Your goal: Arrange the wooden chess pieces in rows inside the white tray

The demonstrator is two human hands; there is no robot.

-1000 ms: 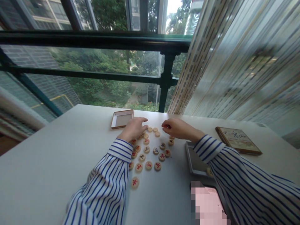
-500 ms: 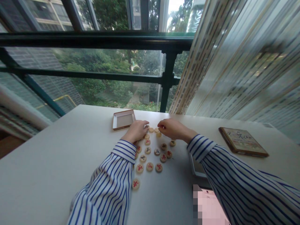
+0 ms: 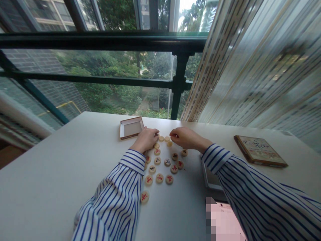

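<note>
Xiangqi (Chinese chess) pieces, round and pale with red or black characters, lie scattered between my arms on the white table [image 3: 62, 160]. My left hand [image 3: 146, 138] is at the far left of the group, fingers closed round a chess piece [image 3: 157, 135] that is mostly covered. Across from it, my right hand [image 3: 184, 138] has its fingers curled into a pinch; whatever is in them is hidden. Between the hands lie a blank-faced piece [image 3: 161, 139], another blank piece [image 3: 167, 139] and a third blank piece [image 3: 169, 144]. Nearest me is a red-marked piece [image 3: 144, 196].
An open shallow box [image 3: 130, 128] stands behind my left hand. A decorated box lid [image 3: 259, 151] lies far right. Under my right forearm is a grey-rimmed tray [image 3: 206, 174], with a pink, partly pixelated object [image 3: 225, 221] nearer me. A dark railing [image 3: 100, 42] and window lie beyond the table.
Both hands stay nearly in place, with only slight finger movement. The piece at my left fingertips is more covered now. The whole view has shifted slightly.
</note>
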